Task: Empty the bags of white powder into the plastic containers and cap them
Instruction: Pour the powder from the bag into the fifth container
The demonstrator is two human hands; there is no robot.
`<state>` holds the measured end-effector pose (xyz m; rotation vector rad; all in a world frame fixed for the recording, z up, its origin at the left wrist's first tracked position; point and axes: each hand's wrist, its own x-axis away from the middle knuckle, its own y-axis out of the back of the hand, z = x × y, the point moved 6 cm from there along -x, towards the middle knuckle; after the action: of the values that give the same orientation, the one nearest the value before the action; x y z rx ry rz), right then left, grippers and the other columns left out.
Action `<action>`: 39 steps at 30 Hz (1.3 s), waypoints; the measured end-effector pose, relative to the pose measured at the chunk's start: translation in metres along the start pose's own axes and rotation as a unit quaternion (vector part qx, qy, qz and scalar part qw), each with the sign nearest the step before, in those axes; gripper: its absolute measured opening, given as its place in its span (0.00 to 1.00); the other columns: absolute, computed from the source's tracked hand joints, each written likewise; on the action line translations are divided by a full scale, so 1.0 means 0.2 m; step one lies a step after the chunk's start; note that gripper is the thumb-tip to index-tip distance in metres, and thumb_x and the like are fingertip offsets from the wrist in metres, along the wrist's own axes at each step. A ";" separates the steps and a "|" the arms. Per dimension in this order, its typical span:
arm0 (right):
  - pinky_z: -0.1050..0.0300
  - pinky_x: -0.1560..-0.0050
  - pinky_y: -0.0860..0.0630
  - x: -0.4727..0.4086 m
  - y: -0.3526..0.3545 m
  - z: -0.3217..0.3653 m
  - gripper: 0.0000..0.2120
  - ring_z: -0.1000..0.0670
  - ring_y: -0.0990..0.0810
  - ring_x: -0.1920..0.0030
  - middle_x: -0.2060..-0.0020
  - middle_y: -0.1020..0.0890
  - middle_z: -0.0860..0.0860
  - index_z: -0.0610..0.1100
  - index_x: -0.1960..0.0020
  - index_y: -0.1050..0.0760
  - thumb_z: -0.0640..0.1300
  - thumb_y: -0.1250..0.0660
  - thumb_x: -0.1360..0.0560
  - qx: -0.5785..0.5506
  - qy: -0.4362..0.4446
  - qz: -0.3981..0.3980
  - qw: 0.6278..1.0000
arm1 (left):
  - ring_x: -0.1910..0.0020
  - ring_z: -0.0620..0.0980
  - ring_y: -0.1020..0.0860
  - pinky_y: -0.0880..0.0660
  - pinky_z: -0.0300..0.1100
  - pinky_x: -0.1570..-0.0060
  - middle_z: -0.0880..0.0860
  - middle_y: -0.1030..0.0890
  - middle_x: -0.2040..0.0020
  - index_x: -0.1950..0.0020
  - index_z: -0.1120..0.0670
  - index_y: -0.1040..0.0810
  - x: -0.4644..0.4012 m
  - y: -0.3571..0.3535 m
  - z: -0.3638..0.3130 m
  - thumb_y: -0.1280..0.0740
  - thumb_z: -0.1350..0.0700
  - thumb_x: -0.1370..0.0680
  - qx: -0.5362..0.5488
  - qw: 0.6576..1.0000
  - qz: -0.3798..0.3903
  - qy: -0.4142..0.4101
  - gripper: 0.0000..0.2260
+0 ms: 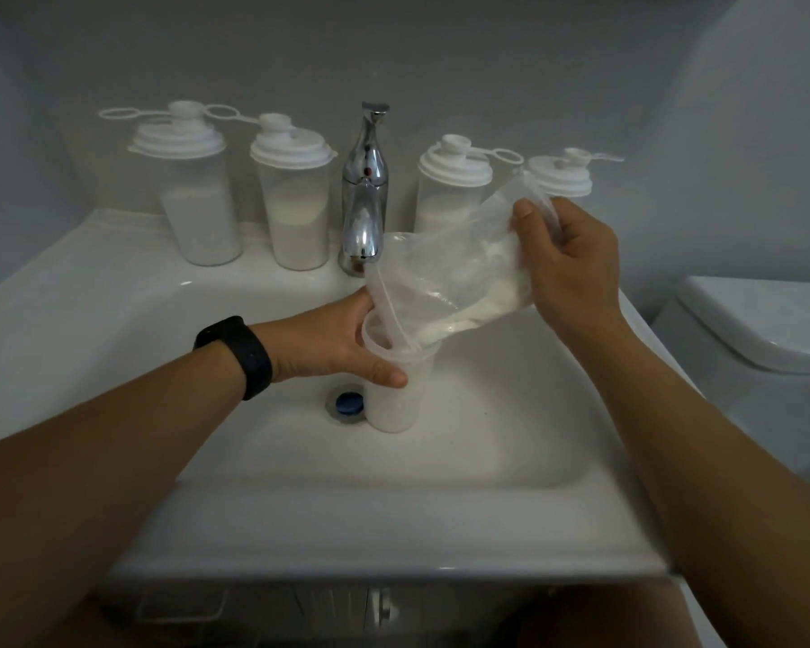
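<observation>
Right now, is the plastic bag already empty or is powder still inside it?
Not empty. The bag is tilted mouth-down over the open container, and white powder is heaped along its lower edge near the mouth.

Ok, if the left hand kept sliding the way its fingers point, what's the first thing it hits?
Nothing new: the left hand already grips the open container standing in the sink. Beyond it, probably the basin's right wall, though depth is hard to judge.

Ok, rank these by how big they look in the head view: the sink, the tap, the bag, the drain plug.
Largest to smallest:
1. sink, it fills most of the picture
2. bag
3. tap, taller but narrower than the bag; it also stands farther back, so that pair is unsure
4. drain plug, plainly the smallest
</observation>
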<state>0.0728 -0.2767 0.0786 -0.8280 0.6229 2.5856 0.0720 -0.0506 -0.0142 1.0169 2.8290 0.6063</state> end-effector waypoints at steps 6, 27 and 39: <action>0.59 0.66 0.34 0.01 0.00 0.03 0.19 0.56 0.32 0.67 0.67 0.26 0.47 0.34 0.58 0.24 0.50 0.34 0.18 0.005 0.021 0.015 1.000 | 0.41 0.39 0.19 0.24 0.33 0.44 0.39 0.16 0.43 0.33 0.48 0.25 -0.01 0.00 0.01 0.21 0.59 0.29 -0.021 1.000 0.001 0.003 0.27; 0.63 0.65 0.32 0.01 0.01 0.04 0.17 0.59 0.31 0.68 0.68 0.25 0.52 0.35 0.58 0.22 0.48 0.34 0.17 -0.015 0.019 0.014 1.000 | 0.37 0.40 0.21 0.24 0.36 0.38 0.40 0.18 0.38 0.30 0.46 0.26 -0.01 0.01 0.02 0.21 0.54 0.31 -0.031 1.000 -0.005 0.006 0.31; 0.68 0.67 0.33 0.01 -0.01 0.05 0.15 0.60 0.30 0.71 0.70 0.26 0.55 0.37 0.58 0.21 0.46 0.33 0.18 -0.023 0.006 0.039 0.999 | 0.40 0.39 0.19 0.24 0.35 0.41 0.39 0.16 0.41 0.33 0.46 0.24 -0.01 0.01 0.01 0.21 0.52 0.32 -0.045 0.999 -0.009 0.013 0.28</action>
<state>0.0669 -0.2698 0.0842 -0.8493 0.6125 2.6764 0.0752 -0.0495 -0.0162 0.9751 2.8013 0.7433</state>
